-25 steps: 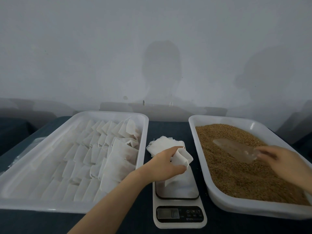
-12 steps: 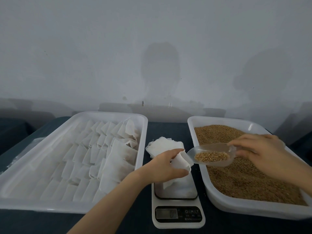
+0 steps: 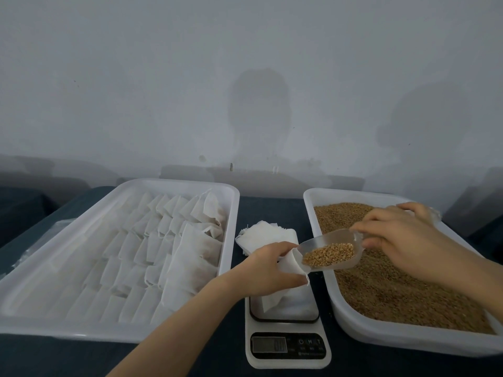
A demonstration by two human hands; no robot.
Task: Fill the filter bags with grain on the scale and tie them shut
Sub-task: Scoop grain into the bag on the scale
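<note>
Left hand (image 3: 268,268) pinches a white filter bag (image 3: 291,265) near its top edge, thumb and fingers curled on the paper, holding the mouth up. The bag's lower end rests on the plate of the scale (image 3: 288,357), low in the middle of the view. The scale display is too dim to read. Right hand (image 3: 402,240) grips the handle of a clear plastic scoop (image 3: 341,236), fingers curled round it, holding it level above the left edge of the grain tray (image 3: 321,195). The scoop carries a small heap of brown grain (image 3: 329,254), and its front lip is right at the bag's mouth, touching or nearly so. Cannot tell if any grain is inside the bag. The grain tray is white, to the right of the scale, and filled with the same brown grain across most of its floor. Left of the scale is a second white tray (image 3: 177,183) with flat white bags (image 3: 152,240) laid in overlapping rows. A loose stack of bags (image 3: 265,234) lies on the dark blue table (image 3: 272,208) just behind the scale, between the two trays. Grey wall (image 3: 245,77) behind.
</note>
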